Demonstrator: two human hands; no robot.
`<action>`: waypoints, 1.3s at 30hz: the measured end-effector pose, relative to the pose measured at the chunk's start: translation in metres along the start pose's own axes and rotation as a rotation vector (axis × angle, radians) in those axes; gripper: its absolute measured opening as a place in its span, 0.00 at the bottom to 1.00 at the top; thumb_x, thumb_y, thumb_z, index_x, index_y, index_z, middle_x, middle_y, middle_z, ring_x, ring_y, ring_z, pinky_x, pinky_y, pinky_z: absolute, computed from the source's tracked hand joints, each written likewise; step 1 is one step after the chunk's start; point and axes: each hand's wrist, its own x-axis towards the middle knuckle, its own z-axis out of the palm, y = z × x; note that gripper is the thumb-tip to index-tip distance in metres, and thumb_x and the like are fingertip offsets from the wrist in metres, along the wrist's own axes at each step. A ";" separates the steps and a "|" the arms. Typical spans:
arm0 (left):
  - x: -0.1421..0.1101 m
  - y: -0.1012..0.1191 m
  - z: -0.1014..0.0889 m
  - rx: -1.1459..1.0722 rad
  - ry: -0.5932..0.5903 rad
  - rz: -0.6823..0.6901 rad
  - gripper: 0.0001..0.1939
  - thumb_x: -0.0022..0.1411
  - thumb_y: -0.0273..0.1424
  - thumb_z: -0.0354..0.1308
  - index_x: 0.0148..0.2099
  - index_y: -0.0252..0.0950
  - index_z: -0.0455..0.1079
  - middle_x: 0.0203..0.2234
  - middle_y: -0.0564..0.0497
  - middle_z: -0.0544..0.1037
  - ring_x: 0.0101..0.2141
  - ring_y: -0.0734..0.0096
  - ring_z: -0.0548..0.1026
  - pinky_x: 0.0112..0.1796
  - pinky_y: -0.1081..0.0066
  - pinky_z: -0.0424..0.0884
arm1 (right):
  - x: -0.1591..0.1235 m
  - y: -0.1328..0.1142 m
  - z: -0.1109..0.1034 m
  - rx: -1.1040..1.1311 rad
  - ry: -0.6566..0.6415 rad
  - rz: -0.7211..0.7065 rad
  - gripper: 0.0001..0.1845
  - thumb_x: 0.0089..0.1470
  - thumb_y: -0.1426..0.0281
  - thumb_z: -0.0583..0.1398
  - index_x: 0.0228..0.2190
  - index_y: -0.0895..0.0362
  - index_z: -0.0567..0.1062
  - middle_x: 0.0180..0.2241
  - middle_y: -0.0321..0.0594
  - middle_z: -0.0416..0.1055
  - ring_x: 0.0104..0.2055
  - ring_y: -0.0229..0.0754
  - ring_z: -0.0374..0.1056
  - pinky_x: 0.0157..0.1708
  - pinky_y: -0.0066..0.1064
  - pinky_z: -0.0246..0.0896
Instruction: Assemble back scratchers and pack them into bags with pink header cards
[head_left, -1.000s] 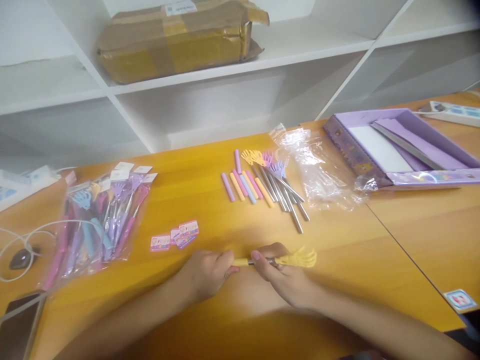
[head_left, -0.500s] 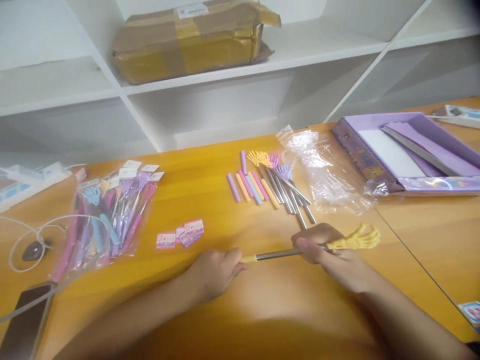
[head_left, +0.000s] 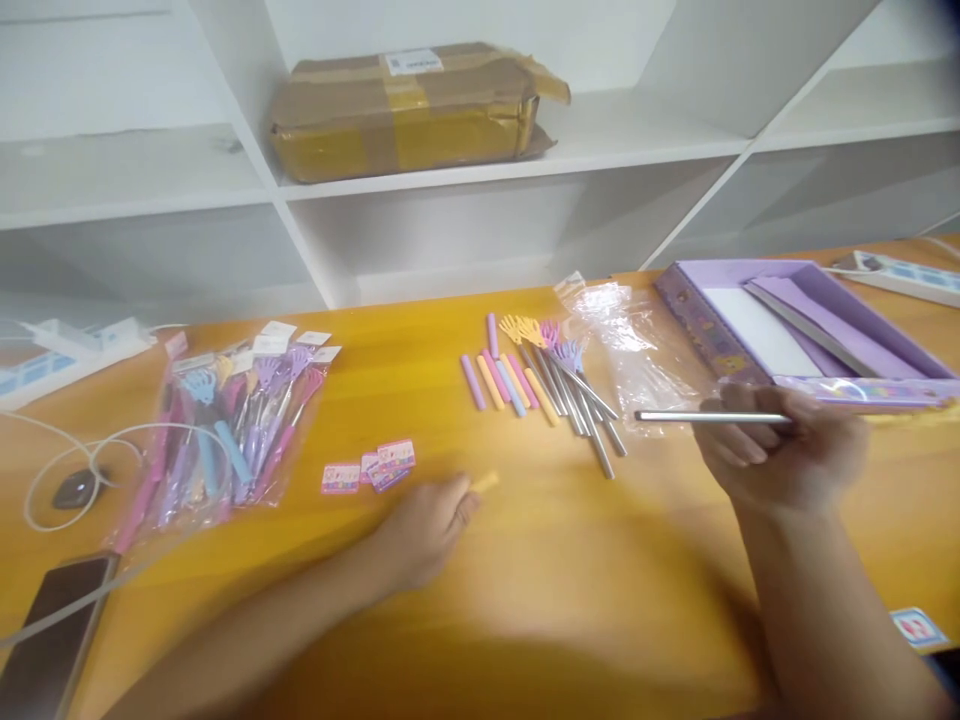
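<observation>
My left hand (head_left: 427, 525) is closed round a yellow handle sleeve (head_left: 486, 482), whose end sticks out past the fingers. My right hand (head_left: 787, 450), raised on the right, grips a back scratcher (head_left: 697, 416) by its metal rod. The rod's bare end points left, and its yellow claw head is blurred beyond the hand. Ahead of the hands lie several loose sleeves (head_left: 514, 385) in purple, orange, pink and blue. Beside them rests a pile of metal-rod back scratchers (head_left: 577, 385) with yellow, pink and blue-purple heads. Small printed labels (head_left: 394, 456) lie near my left hand.
Bagged back scratchers (head_left: 240, 430) lie at left, with a phone (head_left: 56, 630), a cable and a power strip (head_left: 82, 350). A clear plastic bag (head_left: 622, 340) and an open purple box (head_left: 697, 325) are at right. Behind stands a white shelf holding a taped carton (head_left: 337, 120).
The metal rod has come out of the yellow sleeve. My right hand has moved right and up with the back scratcher; my left hand still grips the sleeve. The view has shifted slightly.
</observation>
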 end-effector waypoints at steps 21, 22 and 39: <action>0.060 0.006 -0.033 0.141 0.224 -0.091 0.18 0.72 0.31 0.53 0.61 0.37 0.65 0.47 0.42 0.78 0.40 0.59 0.79 0.43 0.63 0.74 | 0.091 0.041 0.060 -1.582 -0.241 -0.087 0.12 0.67 0.60 0.56 0.40 0.56 0.74 0.31 0.46 0.76 0.28 0.45 0.67 0.30 0.33 0.50; 0.049 0.005 -0.035 0.143 0.226 -0.077 0.18 0.72 0.31 0.53 0.62 0.38 0.66 0.46 0.44 0.78 0.38 0.61 0.79 0.42 0.63 0.74 | 0.090 0.045 0.061 -1.620 -0.259 -0.110 0.13 0.68 0.60 0.55 0.42 0.56 0.73 0.31 0.47 0.76 0.29 0.46 0.68 0.30 0.33 0.50; -0.060 -0.139 -0.126 0.677 0.759 -0.501 0.18 0.71 0.35 0.51 0.55 0.34 0.74 0.50 0.36 0.76 0.56 0.41 0.71 0.59 0.48 0.65 | 0.109 0.062 0.043 -1.379 -0.351 -0.223 0.23 0.66 0.45 0.54 0.35 0.53 0.63 0.31 0.43 0.71 0.29 0.45 0.63 0.29 0.35 0.52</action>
